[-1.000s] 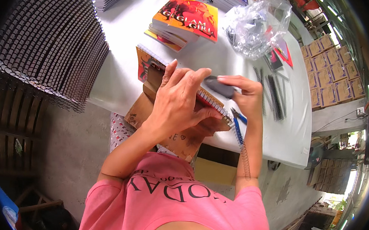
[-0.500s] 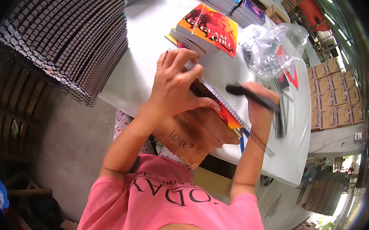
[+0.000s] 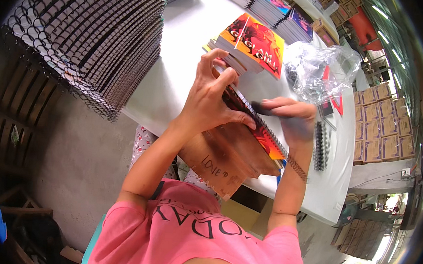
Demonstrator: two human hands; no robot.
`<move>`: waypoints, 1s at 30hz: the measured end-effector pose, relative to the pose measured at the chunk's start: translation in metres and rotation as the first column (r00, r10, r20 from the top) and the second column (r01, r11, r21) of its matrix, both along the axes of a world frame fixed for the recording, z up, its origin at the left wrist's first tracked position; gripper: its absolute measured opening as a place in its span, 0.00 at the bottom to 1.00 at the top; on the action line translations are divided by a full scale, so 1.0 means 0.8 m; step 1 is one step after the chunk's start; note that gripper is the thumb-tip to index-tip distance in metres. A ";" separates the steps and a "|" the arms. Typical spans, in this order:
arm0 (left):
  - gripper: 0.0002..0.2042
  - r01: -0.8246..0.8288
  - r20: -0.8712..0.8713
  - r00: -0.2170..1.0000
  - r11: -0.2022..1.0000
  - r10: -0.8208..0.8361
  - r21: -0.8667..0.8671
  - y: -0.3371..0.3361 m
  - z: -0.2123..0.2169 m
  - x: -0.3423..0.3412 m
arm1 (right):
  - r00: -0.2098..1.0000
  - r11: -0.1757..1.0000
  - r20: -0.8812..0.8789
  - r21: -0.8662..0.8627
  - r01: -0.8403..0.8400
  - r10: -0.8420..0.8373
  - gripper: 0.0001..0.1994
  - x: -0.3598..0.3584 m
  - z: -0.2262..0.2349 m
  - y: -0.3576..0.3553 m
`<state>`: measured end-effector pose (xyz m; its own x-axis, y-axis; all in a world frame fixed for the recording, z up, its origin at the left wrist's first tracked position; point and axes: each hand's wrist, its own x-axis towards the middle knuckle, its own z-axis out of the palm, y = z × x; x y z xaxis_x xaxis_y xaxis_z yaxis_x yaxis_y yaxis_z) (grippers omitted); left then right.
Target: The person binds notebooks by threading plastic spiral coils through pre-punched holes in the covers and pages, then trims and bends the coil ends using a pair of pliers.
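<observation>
My left hand [image 3: 211, 97] presses flat on an orange-and-red notebook [image 3: 265, 138] that lies at the near edge of the white table [image 3: 183, 42]. Its brown back cover [image 3: 229, 158] hangs over the table edge toward me. My right hand [image 3: 293, 115] grips a dark spiral binding coil [image 3: 267, 109] along the notebook's punched edge; part of the coil [image 3: 297, 167] sticks out past the notebook's near corner. The right hand is blurred by motion.
A stack of orange-covered notebooks [image 3: 249, 44] lies just beyond my left hand. A crumpled clear plastic bag [image 3: 316, 70] and loose black coils [image 3: 321, 144] sit at the right. A tall fanned stack of spiral-bound books [image 3: 95, 40] fills the left. More stacks [image 3: 279, 11] lie at the far side.
My left hand stays on the notebook. My right hand has shifted along the notebook's edge with the dark coil, and the view has tilted so the table sits lower.
</observation>
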<state>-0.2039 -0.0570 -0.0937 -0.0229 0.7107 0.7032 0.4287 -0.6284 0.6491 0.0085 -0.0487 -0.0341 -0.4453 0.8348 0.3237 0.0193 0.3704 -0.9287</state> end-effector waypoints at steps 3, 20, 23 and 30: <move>0.37 0.053 0.086 0.995 0.999 -0.054 0.009 -0.002 0.003 0.002 | 0.904 0.978 0.385 -0.014 0.209 -0.188 0.13 0.000 -0.010 0.018; 0.54 0.148 0.203 0.971 0.984 -0.126 -0.096 0.020 -0.021 -0.002 | 0.985 0.999 0.168 -0.017 -0.032 0.034 0.14 -0.044 0.007 0.034; 0.49 0.186 0.233 0.963 0.960 -0.136 -0.207 0.020 -0.015 -0.005 | 0.949 1.000 0.314 -0.002 0.004 -0.003 0.16 -0.045 0.001 0.053; 0.19 0.562 0.627 0.726 0.769 -0.282 -0.304 0.016 -0.020 -0.024 | 0.626 0.600 0.329 0.748 0.284 -0.707 0.17 0.006 -0.004 0.024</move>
<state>-0.2232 -0.0443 -0.1095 0.1037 0.9563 0.2734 -0.2992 -0.2321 0.9255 0.0133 -0.0295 -0.0375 -0.2764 0.6942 0.6646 0.7918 0.5564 -0.2519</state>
